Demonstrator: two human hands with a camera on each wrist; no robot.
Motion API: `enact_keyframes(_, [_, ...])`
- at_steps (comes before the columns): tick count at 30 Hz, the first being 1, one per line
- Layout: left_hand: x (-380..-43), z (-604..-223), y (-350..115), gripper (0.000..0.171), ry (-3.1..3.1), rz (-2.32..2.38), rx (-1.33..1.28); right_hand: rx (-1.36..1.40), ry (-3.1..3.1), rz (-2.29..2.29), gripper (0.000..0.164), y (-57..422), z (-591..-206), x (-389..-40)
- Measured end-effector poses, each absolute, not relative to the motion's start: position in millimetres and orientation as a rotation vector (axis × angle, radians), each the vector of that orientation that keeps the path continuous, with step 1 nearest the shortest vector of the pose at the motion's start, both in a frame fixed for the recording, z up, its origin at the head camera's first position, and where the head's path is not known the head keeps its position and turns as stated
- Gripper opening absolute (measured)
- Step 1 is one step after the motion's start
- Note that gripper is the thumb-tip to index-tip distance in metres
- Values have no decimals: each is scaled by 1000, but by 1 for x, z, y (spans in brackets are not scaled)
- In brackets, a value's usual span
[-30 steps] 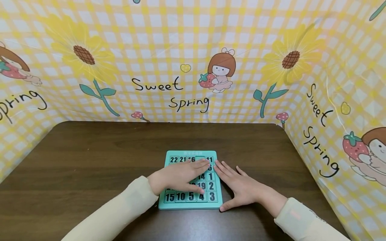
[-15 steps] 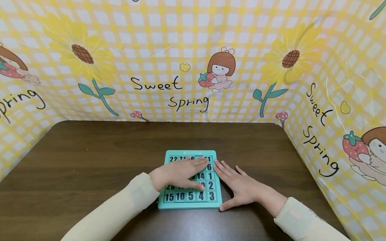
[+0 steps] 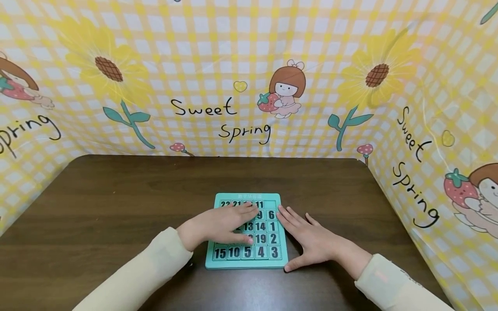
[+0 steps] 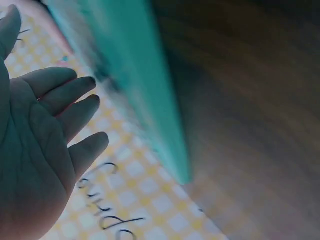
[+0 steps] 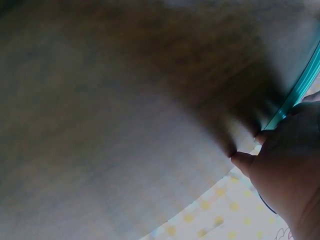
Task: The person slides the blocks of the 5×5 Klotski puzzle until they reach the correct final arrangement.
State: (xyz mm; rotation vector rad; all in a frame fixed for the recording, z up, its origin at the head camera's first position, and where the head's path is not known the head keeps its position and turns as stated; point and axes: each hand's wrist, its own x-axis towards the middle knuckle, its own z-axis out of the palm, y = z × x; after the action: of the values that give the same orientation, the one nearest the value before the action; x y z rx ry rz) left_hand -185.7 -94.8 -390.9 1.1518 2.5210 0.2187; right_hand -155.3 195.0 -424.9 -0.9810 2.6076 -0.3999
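A teal sliding number puzzle (image 3: 246, 264) lies flat on the dark wooden table. Its black-numbered tiles fill the frame except for a gap in the top right corner, and the 11 tile (image 3: 259, 204) sits just left of that gap. My left hand (image 3: 219, 222) stretches over the left and middle tiles with its fingers extended, hiding several numbers. In the left wrist view its palm and spread fingers (image 4: 82, 155) show beside the puzzle's edge. Along the puzzle's right edge rests my right hand (image 3: 309, 239), fingers straight, thumb at the lower right corner.
The brown table (image 3: 116, 207) extends around the puzzle on all sides. Behind it and at both sides hangs a yellow checked cloth (image 3: 202, 52) printed with flowers and lettering.
The 11 tile has slid one place left, so the gap has shifted to the top right corner. My left hand has moved slightly left; the right hand stays at the edge.
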Motion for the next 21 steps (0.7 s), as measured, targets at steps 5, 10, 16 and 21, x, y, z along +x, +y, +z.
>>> enact_keyframes(5, [-176,-384,-83,79,2466,205,1306,-978,2608,-392,124,197,-425,-157])
enact_keyframes(10, [-170,-386,-73,79,2447,166,1369,-979,2599,-401,124,196,-427,-157])
enact_keyframes(16, [-173,-393,-70,79,2447,153,1350,-978,2595,-406,124,196,-427,-156])
enact_keyframes(21, [-179,-395,-70,78,2452,164,1322,-987,2600,-400,123,195,-425,-155])
